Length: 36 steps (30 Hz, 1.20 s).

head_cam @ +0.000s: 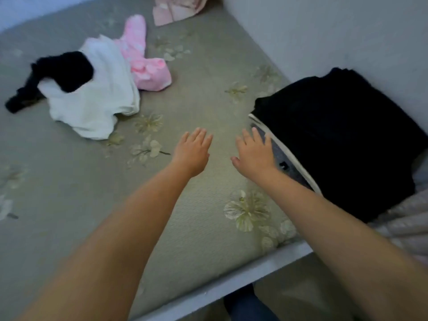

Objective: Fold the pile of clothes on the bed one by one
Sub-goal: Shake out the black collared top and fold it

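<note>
A loose pile lies at the left of the bed: a white garment (97,93), a black garment (62,70) draped over its left side, and a pink fluffy garment (143,63) behind it. At the right, against the wall, sits a stack of folded clothes with a black garment (335,126) on top and a grey, white-edged piece (281,156) showing beneath. My left hand (192,151) hovers flat over the bare sheet, fingers straight, holding nothing. My right hand (254,154) is spread open, its fingertips at the near edge of the folded stack.
The bed has a grey-green sheet with a flower print (208,93). A pale pink item (178,9) lies at the far end. A white wall (335,35) runs along the right side. The bed's front edge (231,281) is close to me.
</note>
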Motion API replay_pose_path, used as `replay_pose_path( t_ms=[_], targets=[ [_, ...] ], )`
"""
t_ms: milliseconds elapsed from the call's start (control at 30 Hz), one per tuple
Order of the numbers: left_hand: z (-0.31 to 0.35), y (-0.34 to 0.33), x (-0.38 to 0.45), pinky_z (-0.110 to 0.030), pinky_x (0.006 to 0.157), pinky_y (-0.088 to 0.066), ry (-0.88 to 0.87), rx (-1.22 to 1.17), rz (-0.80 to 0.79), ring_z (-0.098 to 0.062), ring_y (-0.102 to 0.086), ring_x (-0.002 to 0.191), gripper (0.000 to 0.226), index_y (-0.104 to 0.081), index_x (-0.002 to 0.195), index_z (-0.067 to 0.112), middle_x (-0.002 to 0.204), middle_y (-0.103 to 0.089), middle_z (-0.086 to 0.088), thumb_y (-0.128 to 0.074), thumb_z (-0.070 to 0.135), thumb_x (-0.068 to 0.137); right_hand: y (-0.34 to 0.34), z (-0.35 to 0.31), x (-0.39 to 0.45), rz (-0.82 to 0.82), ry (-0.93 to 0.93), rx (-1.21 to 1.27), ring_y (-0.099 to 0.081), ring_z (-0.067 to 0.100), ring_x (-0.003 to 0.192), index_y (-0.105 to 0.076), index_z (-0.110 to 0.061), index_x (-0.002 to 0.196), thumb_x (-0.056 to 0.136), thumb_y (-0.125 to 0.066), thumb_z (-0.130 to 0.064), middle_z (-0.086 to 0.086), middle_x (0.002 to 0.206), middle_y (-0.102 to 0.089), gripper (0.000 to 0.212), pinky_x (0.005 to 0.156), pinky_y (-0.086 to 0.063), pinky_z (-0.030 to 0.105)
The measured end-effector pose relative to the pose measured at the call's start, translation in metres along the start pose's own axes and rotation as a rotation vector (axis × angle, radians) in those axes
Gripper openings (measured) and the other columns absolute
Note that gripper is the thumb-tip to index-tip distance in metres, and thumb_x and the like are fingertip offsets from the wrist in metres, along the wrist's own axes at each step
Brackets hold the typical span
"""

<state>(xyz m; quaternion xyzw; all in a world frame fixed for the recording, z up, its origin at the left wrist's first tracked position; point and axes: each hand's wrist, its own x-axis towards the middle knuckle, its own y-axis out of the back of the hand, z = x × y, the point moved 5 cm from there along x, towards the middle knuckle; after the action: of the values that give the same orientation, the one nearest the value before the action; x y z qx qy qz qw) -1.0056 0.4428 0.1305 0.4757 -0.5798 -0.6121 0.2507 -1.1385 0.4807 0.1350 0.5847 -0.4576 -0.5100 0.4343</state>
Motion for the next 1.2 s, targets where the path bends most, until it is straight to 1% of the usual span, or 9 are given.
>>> replay_pose_path(
  t_ms=[167, 333, 533, 633, 733, 867, 1067, 1133, 1200],
  targets=[
    [-0.126, -0.033, -0.163, -0.038, 0.114, -0.003, 0.341, -0.189, 0.042, -0.019, -0.003, 0.143, 0.055, -0.012, 0.146, 0.014, 0.155, -0.007, -0.006, -0.034, 0.027, 0.097, 0.007, -0.187, -0.033, 0.024, 0.293, -0.033, -0.01, 0.03, 0.141, -0.022, -0.013, 0.143, 0.091, -0.045, -0.042, 0.009, 0.153, -0.017, 0.064, 0.112, -0.009, 0.052],
    [-0.222, -0.086, -0.369, -0.041, 0.113, -0.008, 0.687, -0.234, 0.016, -0.022, -0.005, 0.142, 0.051, -0.018, 0.145, 0.018, 0.155, -0.009, -0.008, -0.033, 0.03, 0.097, -0.009, -0.38, -0.121, 0.016, 0.624, -0.062, -0.011, 0.029, 0.141, -0.024, -0.013, 0.143, 0.092, -0.043, -0.042, 0.01, 0.153, -0.018, 0.062, 0.112, -0.008, 0.05],
    [-0.295, -0.131, -0.612, -0.041, 0.107, -0.022, 1.107, -0.244, -0.01, -0.023, -0.022, 0.136, 0.05, -0.026, 0.14, 0.013, 0.147, -0.027, -0.009, -0.035, 0.034, 0.095, -0.023, -0.578, -0.235, 0.034, 0.987, -0.072, -0.015, 0.026, 0.141, -0.027, -0.011, 0.141, 0.095, -0.037, -0.041, 0.009, 0.153, -0.018, 0.056, 0.112, -0.013, 0.045],
    [-0.319, -0.147, -0.704, -0.039, 0.104, -0.025, 1.319, -0.296, 0.043, -0.022, -0.026, 0.134, 0.05, -0.029, 0.138, 0.014, 0.145, -0.031, -0.008, -0.037, 0.036, 0.094, -0.026, -0.666, -0.282, 0.026, 1.137, -0.068, -0.016, 0.025, 0.141, -0.027, -0.012, 0.141, 0.095, -0.036, -0.041, 0.008, 0.152, -0.019, 0.055, 0.112, -0.015, 0.043],
    [-0.343, -0.163, -0.777, -0.04, 0.106, -0.023, 1.49, -0.372, 0.092, -0.021, -0.024, 0.136, 0.052, -0.028, 0.139, 0.014, 0.147, -0.029, -0.008, -0.037, 0.038, 0.094, -0.032, -0.748, -0.322, -0.014, 1.263, -0.07, -0.013, 0.024, 0.141, -0.026, -0.014, 0.141, 0.095, -0.036, -0.042, 0.006, 0.153, -0.017, 0.055, 0.112, -0.014, 0.042],
    [-0.39, -0.183, -0.858, -0.04, 0.105, -0.024, 1.636, -0.359, 0.096, -0.023, -0.028, 0.133, 0.052, -0.03, 0.138, 0.015, 0.144, -0.032, -0.008, -0.038, 0.04, 0.093, -0.046, -0.853, -0.363, -0.017, 1.389, -0.078, -0.015, 0.023, 0.141, -0.027, -0.015, 0.141, 0.094, -0.037, -0.043, 0.005, 0.153, -0.018, 0.055, 0.111, -0.015, 0.042],
    [-0.484, -0.201, -0.955, -0.039, 0.101, -0.029, 1.766, -0.32, 0.073, -0.025, -0.032, 0.128, 0.045, -0.038, 0.131, 0.017, 0.136, -0.039, -0.007, -0.041, 0.039, 0.092, -0.064, -1.008, -0.4, -0.038, 1.452, -0.069, -0.026, 0.021, 0.134, -0.037, -0.013, 0.132, 0.093, -0.038, -0.043, 0.005, 0.143, -0.033, 0.049, 0.107, -0.021, 0.042],
    [-0.513, -0.208, -0.984, -0.04, 0.103, -0.027, 1.788, -0.28, 0.079, -0.025, -0.03, 0.13, 0.044, -0.038, 0.13, 0.015, 0.138, -0.038, -0.008, -0.041, 0.038, 0.092, -0.07, -1.055, -0.411, -0.028, 1.459, -0.051, -0.023, 0.023, 0.136, -0.035, -0.013, 0.134, 0.094, -0.036, -0.044, 0.006, 0.145, -0.03, 0.051, 0.109, -0.019, 0.044],
    [-0.539, -0.216, -1.015, -0.042, 0.11, -0.018, 1.812, -0.25, 0.081, -0.025, -0.019, 0.138, 0.049, -0.032, 0.136, 0.013, 0.147, -0.027, -0.01, -0.038, 0.038, 0.094, -0.076, -1.096, -0.423, 0.002, 1.475, -0.034, -0.013, 0.025, 0.141, -0.027, -0.014, 0.14, 0.095, -0.031, -0.045, 0.007, 0.152, -0.02, 0.055, 0.112, -0.011, 0.046]
  ],
)
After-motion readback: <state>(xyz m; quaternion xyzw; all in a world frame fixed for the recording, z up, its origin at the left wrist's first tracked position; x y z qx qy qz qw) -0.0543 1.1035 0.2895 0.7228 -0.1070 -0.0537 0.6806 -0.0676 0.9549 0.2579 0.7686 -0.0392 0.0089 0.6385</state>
